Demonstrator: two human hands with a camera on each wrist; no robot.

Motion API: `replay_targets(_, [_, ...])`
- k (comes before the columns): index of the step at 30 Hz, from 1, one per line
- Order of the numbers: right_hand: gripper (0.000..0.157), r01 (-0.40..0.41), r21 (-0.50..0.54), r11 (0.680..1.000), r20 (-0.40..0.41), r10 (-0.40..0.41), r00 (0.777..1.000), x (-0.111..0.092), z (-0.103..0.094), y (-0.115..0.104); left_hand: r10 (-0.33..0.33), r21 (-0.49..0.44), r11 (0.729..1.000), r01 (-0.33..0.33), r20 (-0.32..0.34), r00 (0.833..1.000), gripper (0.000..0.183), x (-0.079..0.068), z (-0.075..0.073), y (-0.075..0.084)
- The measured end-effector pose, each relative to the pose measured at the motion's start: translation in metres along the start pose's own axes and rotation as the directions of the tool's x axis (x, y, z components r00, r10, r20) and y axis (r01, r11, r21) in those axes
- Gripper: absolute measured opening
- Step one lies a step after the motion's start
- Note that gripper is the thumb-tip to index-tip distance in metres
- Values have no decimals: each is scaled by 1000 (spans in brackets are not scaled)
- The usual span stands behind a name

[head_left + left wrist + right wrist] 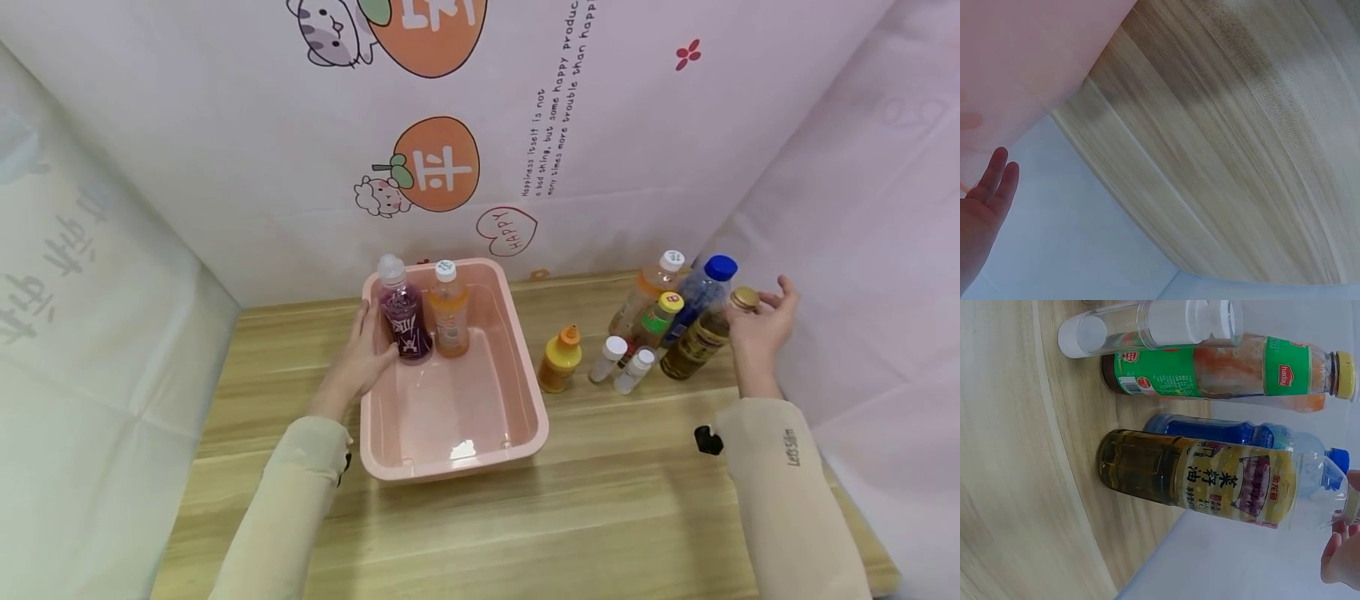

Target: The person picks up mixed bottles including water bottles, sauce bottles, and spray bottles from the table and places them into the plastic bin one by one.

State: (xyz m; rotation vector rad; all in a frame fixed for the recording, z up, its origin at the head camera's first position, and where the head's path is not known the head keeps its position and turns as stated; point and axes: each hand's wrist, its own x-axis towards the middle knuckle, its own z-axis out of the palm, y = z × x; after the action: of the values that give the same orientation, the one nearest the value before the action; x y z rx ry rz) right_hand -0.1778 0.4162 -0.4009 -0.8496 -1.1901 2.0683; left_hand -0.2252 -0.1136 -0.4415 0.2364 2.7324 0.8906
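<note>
My left hand (358, 365) holds the left rim of a pink plastic basin (528, 392), thumb inside and fingers along the outer wall. In the left wrist view two fingers (999, 181) extend straight. A bottle of purple drink (405, 321) and a white-capped bottle with orange trim (451, 321) stand upright at the basin's back left. At the right, my right hand (763, 333) pinches the gold cap of a cooking oil bottle (1235, 481). That bottle leans slightly in the head view, its base right at the tabletop.
Beside the oil bottle stand a blue-capped bottle (705, 287), a yellow-capped sauce bottle (657, 321), another orange-trimmed bottle (637, 304) and two small white-capped jars (609, 358). A yellow squeeze bottle (559, 362) is nearer the basin. Printed cloth walls (630, 167) border the wooden table (600, 500).
</note>
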Motion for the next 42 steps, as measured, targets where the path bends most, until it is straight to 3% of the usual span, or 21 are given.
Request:
replay_targets(3, [82, 63, -162, 985, 31, -58, 998, -2, -1, -3, 0, -7, 1000, 0, -1, 1000, 88, 0, 0, 0])
replay_targets(5, [86, 130, -331, 935, 53, -119, 991, -5, -1, -7, 5, -8, 1000, -5, -2, 1000, 89, 1, 0, -1])
replay_targets(6, [90, 168, -431, 887, 62, -157, 986, -7, -1, -9, 6, -9, 1000, -6, -2, 1000, 88, 2, 0, -1])
replay_targets(8, [90, 194, -486, 852, 78, -179, 981, -11, -1, -15, 8, -12, 1000, -8, -3, 1000, 89, 2, 1, -1])
replay_targets(20, [89, 264, -340, 903, 132, -232, 964, -43, 20, -50, -3, -17, 1000, 3, 8, 1000, 88, -3, 1, 0])
replay_targets(28, [86, 312, -164, 936, 187, -281, 941, -63, 39, -69, -3, -34, 999, 2, -2, 1000, 87, -1, -1, 0])
replay_targets(32, [86, 343, -82, 936, 226, -318, 921, -77, 49, -78, 1, -4, 1000, -1, -7, 1000, 87, -1, -1, -1])
replay_targets(37, [84, 404, -47, 913, 273, -377, 885, -95, 64, -86, 2, 26, 1000, -2, -12, 1000, 86, -1, -2, -1])
replay_targets(42, [84, 430, -28, 902, 305, -402, 863, -114, 75, -94, -4, -4, 1000, 4, -5, 1000, 87, -1, -2, -1])
